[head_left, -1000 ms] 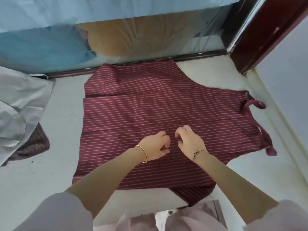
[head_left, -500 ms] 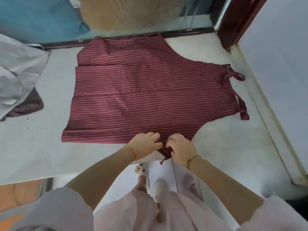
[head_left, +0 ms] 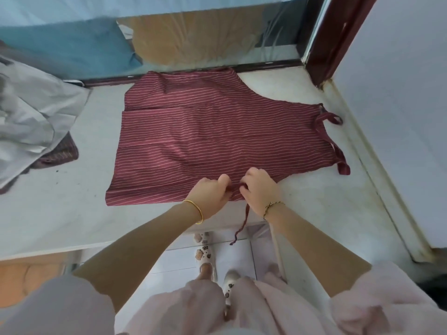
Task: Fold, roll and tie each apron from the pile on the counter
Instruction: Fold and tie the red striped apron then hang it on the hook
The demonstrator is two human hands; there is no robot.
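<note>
A maroon apron [head_left: 212, 131] with thin white stripes lies spread flat on the white counter [head_left: 67, 209], its neck loop [head_left: 330, 118] at the right. My left hand [head_left: 210, 197] and my right hand [head_left: 260, 189] sit side by side at the apron's near edge, fingers curled and pinching the fabric there. A thin maroon tie string [head_left: 242, 223] hangs from between my hands over the counter's front edge.
A pile of grey cloth [head_left: 31, 122] with a dark striped apron [head_left: 60, 153] under it lies at the left. A glass pane [head_left: 193, 39] backs the counter, a dark red post [head_left: 331, 37] and white wall [head_left: 399, 93] close the right. My feet [head_left: 208, 262] show below.
Both hands moved from the apron's middle to its near edge and took hold there. The tie string now hangs down over the counter's front.
</note>
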